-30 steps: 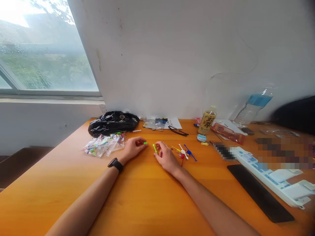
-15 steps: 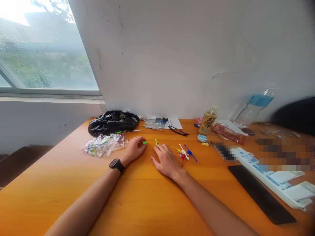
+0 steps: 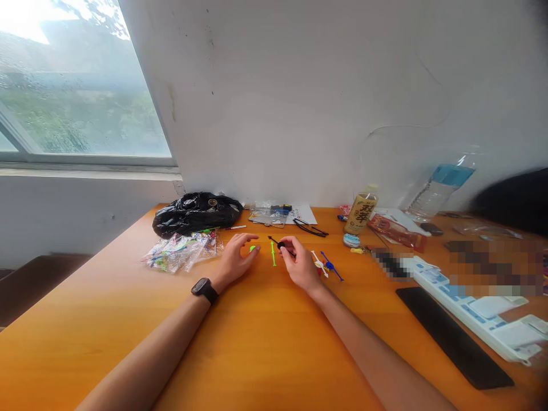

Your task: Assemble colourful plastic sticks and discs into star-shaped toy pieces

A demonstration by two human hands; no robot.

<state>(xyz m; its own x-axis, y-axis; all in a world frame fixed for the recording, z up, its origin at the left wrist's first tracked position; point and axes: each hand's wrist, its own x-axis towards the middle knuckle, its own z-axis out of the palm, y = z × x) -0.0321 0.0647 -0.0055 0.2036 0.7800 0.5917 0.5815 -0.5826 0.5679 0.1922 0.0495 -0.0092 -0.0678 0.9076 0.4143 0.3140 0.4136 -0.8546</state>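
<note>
My right hand [image 3: 301,269] pinches a black arrow-shaped spinner [image 3: 281,245] with a round centre, its tip pointing up and left. Just left of it a lime-green arrow [image 3: 273,254] lies on the wooden table. My left hand [image 3: 234,261], wearing a black watch, has its thumb and fingers spread apart. A small bright green piece [image 3: 253,249] shows between them and seems to rest on the table. Beyond my right hand lie a white arrow spinner [image 3: 319,264] and a blue one [image 3: 329,266], with red and yellow parts partly hidden.
Clear packets of colourful parts [image 3: 182,251] lie left, before a black plastic bag [image 3: 197,212]. Glasses [image 3: 310,228] are near the wall. To the right stand a drink bottle [image 3: 362,211], a round tin [image 3: 351,241], a white keyboard [image 3: 466,308] and a black wrist pad [image 3: 454,337].
My right hand has lifted off the table and now holds the black spinner upright in a pinch. The lime-green arrow is uncovered. My left fingers have spread away from the green piece.
</note>
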